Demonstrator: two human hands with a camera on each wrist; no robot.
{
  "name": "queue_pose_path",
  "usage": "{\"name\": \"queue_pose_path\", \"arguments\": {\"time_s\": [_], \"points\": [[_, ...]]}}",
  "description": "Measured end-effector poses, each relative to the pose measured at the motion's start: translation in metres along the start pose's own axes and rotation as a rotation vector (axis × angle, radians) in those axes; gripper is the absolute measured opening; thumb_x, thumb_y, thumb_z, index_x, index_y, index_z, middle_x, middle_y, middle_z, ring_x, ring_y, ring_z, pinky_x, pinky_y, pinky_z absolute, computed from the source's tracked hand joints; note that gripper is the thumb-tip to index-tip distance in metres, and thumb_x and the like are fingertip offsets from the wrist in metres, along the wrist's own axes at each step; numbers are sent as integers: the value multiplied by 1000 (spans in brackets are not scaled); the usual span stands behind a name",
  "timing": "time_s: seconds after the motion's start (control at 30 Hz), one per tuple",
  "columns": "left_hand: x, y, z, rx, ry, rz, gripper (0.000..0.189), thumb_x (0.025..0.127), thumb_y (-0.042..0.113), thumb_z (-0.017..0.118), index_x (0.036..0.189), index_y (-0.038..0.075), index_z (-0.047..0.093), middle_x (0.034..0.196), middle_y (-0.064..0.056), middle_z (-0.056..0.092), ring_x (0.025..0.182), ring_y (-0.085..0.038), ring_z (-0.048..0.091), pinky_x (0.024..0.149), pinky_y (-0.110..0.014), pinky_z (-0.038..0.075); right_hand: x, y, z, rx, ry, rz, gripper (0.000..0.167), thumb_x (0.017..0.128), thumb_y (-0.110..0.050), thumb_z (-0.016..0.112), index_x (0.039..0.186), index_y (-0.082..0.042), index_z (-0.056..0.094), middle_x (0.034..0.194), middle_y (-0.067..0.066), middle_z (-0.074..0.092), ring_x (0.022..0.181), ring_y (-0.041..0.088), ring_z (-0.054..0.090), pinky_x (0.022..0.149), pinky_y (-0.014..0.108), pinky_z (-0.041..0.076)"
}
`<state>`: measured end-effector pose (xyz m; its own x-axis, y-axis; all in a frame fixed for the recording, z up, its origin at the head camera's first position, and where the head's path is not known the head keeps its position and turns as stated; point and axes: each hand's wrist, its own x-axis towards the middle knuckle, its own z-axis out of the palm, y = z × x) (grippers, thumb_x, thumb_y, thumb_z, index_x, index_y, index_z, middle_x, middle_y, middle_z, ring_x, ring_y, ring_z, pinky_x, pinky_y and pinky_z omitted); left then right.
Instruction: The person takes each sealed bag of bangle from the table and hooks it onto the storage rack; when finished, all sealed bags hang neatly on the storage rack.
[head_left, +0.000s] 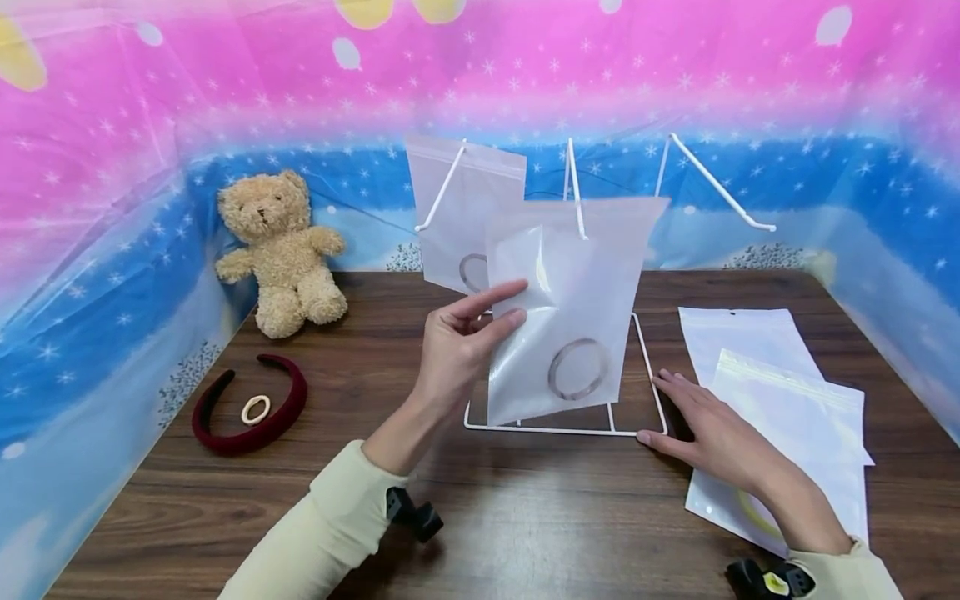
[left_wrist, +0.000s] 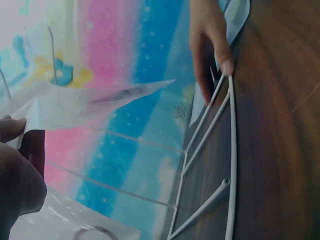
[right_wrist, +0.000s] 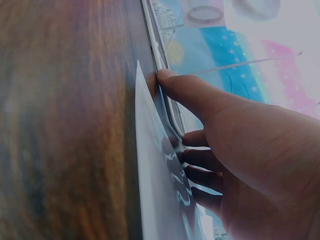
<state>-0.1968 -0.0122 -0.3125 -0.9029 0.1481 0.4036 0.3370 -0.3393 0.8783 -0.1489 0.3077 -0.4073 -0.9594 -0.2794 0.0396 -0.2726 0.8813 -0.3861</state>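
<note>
My left hand [head_left: 453, 354] pinches the left side of a white zip bag [head_left: 592, 283] between thumb and forefinger. Inside that bag, near its bottom, a dark ring-shaped item [head_left: 552, 372] shows through. The bag's top overlaps the middle hook [head_left: 575, 187] of a white wire display rack [head_left: 555, 431]. My right hand [head_left: 716, 429] lies with fingers extended at the rack base's right front corner; in the right wrist view the thumb [right_wrist: 185, 90] touches the white base wire [right_wrist: 156, 50]. Behind, a second bag [head_left: 457, 196], also with a ring inside, hangs at the left hook.
Two more white bags, a front one [head_left: 795, 425] and a rear one [head_left: 742, 337], overlap on the table at right. A dark red headband [head_left: 288, 408] surrounds a pale ring [head_left: 256, 410] at left. A teddy bear [head_left: 277, 250] leans at the back left. The right hook [head_left: 720, 185] projects forward.
</note>
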Motion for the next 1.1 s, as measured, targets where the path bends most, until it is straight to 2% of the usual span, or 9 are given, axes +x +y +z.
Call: {"name": "queue_pose_path", "arguments": {"time_s": [0.1,0.23,0.37,0.47,0.77,0.87,0.97,1.03,1.1], "points": [[20,-11,0,-28,21,-15,32,85,2,75,116,10,74,97,-16,73,78,-21,71,62,-29,57,0,1,-1,6,10,-10,95,86,-68,58,150,0,36,155,23,28,141,43,25,106,63,27],[49,-24,3,-30,59,-11,31,85,-1,74,115,10,74,99,-17,72,80,-22,72,63,-29,58,-2,1,-1,13,18,-17,94,86,-67,59,149,0,36,155,23,29,141,43,25,106,62,27],[75,-32,6,-43,79,2,31,85,-3,74,114,9,75,103,-16,72,83,-24,72,65,-31,58,-2,2,-1,10,21,-17,94,87,-66,59,149,0,36,155,22,29,141,43,26,106,61,27],[89,-34,6,-46,88,-4,31,85,-2,74,114,9,75,105,-15,72,88,-26,72,67,-33,59,-1,2,-1,8,14,-10,94,86,-67,58,150,-1,36,155,21,29,141,42,25,106,61,27],[102,-40,-1,14,110,2,31,85,-1,75,115,9,74,107,-10,72,85,-23,72,67,-32,58,2,-1,-6,-2,-19,17,98,85,-70,57,152,-3,32,157,20,26,142,41,23,107,62,26],[103,-43,-4,96,107,32,31,86,1,74,115,10,75,111,-5,72,71,-15,69,58,-24,55,2,-1,-6,1,-20,15,97,86,-69,57,152,-3,32,157,20,26,142,41,23,107,62,26],[104,-42,-7,211,84,73,30,88,1,72,117,8,73,119,-2,69,61,-11,61,48,-19,45,1,-1,-5,4,-18,11,97,86,-69,57,152,-3,32,157,20,26,142,41,23,107,62,26],[103,-37,-7,275,61,90,31,89,0,70,119,5,71,123,-2,67,51,-10,49,43,-19,34,1,0,-5,3,-14,9,97,86,-68,58,152,-2,33,156,20,27,142,41,23,107,61,26],[101,-29,-5,313,37,101,31,90,-1,67,121,1,69,126,-6,65,50,-10,48,43,-19,33,1,0,-4,2,-13,11,97,86,-69,57,151,-2,33,156,20,27,142,41,23,107,61,26]]}}
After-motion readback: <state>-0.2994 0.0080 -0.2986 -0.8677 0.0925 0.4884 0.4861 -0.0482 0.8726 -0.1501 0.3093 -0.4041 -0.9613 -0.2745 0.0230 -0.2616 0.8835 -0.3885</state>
